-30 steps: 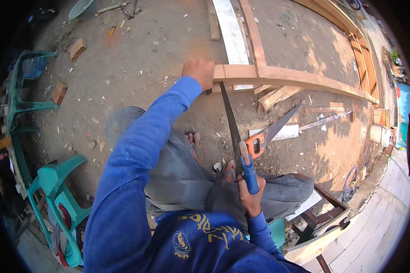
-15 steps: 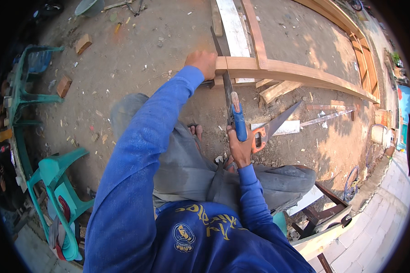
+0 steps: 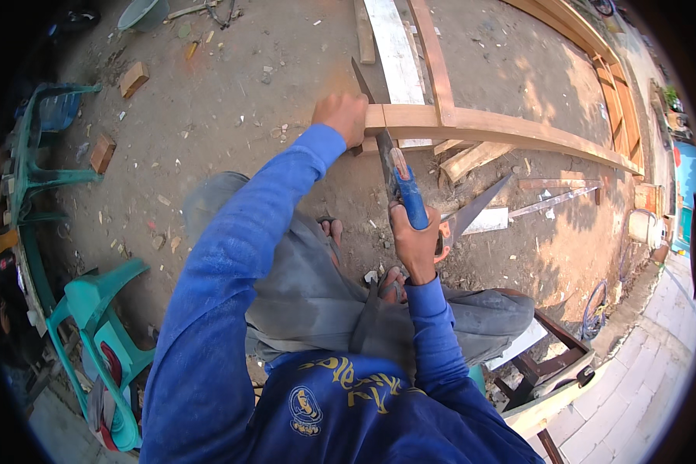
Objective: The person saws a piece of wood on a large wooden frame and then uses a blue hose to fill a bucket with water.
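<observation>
I log right hand, gripping saw, now pushed toward 11 o'clock, stroke extended; left hand clasps beam

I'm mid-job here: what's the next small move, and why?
Probably ease the saw straight back toward the body. The right hand grips its handle close to the wooden beam, and the tip sticks out past the far side, leaving seemingly little room to push. The left hand is on the beam's end.
</observation>
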The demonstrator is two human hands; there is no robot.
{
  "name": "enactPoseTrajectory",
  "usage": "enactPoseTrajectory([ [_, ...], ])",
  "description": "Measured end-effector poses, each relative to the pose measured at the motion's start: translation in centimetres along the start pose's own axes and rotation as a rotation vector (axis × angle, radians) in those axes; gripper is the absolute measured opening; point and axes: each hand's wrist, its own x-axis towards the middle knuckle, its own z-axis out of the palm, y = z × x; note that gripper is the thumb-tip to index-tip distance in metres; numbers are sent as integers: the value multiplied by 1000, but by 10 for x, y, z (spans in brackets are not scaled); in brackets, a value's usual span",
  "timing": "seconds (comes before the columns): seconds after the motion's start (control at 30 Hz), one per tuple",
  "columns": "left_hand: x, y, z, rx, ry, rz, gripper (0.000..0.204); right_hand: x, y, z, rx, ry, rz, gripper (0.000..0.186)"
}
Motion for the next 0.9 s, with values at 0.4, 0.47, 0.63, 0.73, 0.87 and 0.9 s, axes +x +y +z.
enactPoseTrajectory([
  [0.4,11,-2,-3,58,-86,-50,50,-36,-9,-25,-72,-58,39,17],
  [0.47,6,-13,10,76,-11,-26,49,-73,-24,-42,-117,-109,111,16],
  [0.63,9,8,3,-9,-54,-17,33,-159,-39,-88,-278,-10,109,11],
  [0.73,12,-4,7,45,-21,-26,43,-91,-23,-55,-131,-56,71,11],
  [0.87,12,2,7,-15,6,-10,44,6,34,1,-27,5,-100,18],
  [0.9,8,0,9,-23,15,-9,44,4,54,4,-19,-2,-94,18],
])
